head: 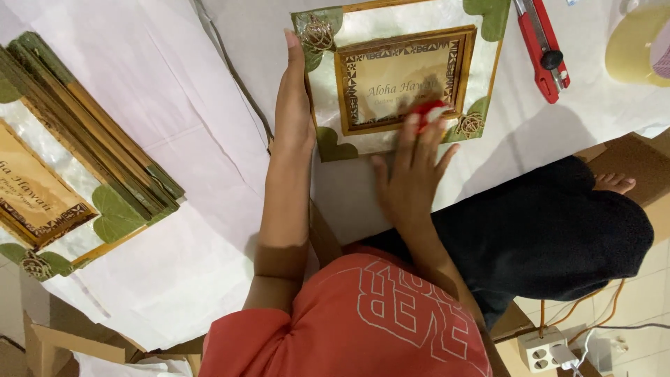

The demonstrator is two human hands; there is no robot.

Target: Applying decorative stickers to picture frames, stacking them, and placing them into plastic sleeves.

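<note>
A picture frame with a pearly white border, green leaf corners, small turtle ornaments and a brown carved inner rim lies flat on white paper. My left hand lies flat along the frame's left edge, fingers together, pressing against it. My right hand rests on the frame's lower right part, its fingertips pinching a small red object against the inner rim.
A stack of similar frames lies at the left on white paper. A red utility knife lies right of the frame, with a tape roll beyond it. Cardboard boxes, a white power strip and cables sit on the floor.
</note>
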